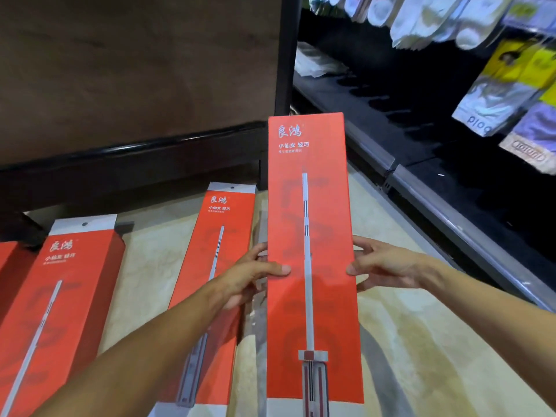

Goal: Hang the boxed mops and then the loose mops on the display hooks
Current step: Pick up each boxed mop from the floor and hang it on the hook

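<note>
Shop aisle, pale floor [421, 341], dark shelf [451, 206] right, brown panel [135, 70] far left. My left hand [252, 275] and right hand [388, 270] have their fingers clamped on the side edges of a red boxed mop [313, 236], upright, centre. Two more boxes [222, 266] [54, 296] lie left on the floor. No hook visible; I'd keep it level, find the top hole, slide on straight.

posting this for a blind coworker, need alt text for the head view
Both hands, left hand and right hand, hold a tall red mop box upright by its side edges. More red boxes lie on the pale floor at left.
</note>
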